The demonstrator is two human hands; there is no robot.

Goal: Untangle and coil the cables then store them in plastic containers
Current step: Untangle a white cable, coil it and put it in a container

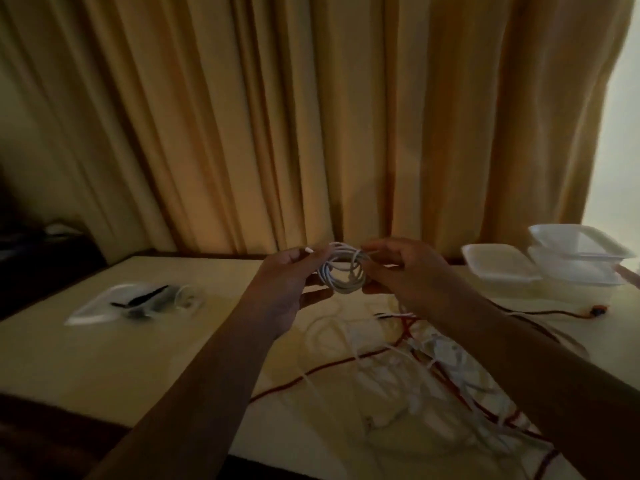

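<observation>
Below the white coil [343,271], the tangle [426,362] lies on the table [138,358]; my left hand [287,289] and right hand [405,271] pinch the coil's sides. Coiling looks finished; next I'd carry it to the containers [540,268] beyond it, rightward

Table [138,358]: cable tangle [433,375], containers [554,268], maybe tray [100,311]
</observation>
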